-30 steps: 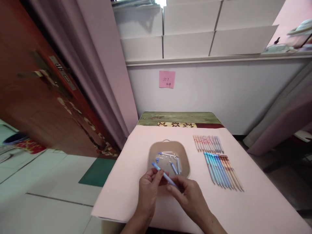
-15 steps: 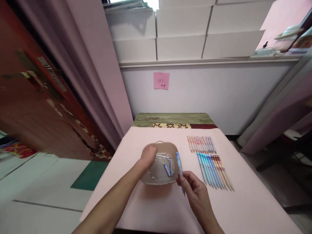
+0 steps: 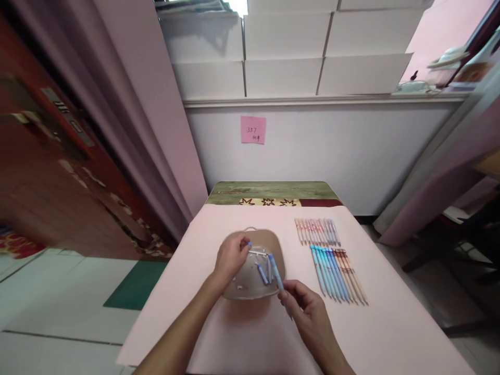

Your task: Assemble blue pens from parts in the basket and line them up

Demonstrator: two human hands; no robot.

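My right hand (image 3: 307,307) pinches a light blue pen (image 3: 276,272) by its lower part, its blue top leaning over the right side of a beige plastic basin (image 3: 230,290). Inside the basin, my left hand (image 3: 232,255) is closed on a small blue pen part (image 3: 249,243) that shows at the fingertips; its exact kind is too small to tell. On the basin's floor lie a blue-topped pen piece (image 3: 261,273), a bluish barrel piece (image 3: 269,271), a thin white rod (image 3: 258,253) and several tiny white bits.
Right of the basin, a row of blue and brown pens (image 3: 338,276) lies side by side on the pink tablecloth (image 3: 312,344). Behind it is a row of pinkish and grey pens (image 3: 318,232). A pink note (image 3: 253,129) sticks to the wall; a red door (image 3: 58,182) stands left.
My left hand has lifted from the basin's floor, with a small blue part now showing in its fingers. The pen in my right hand has moved left, over the basin's edge.
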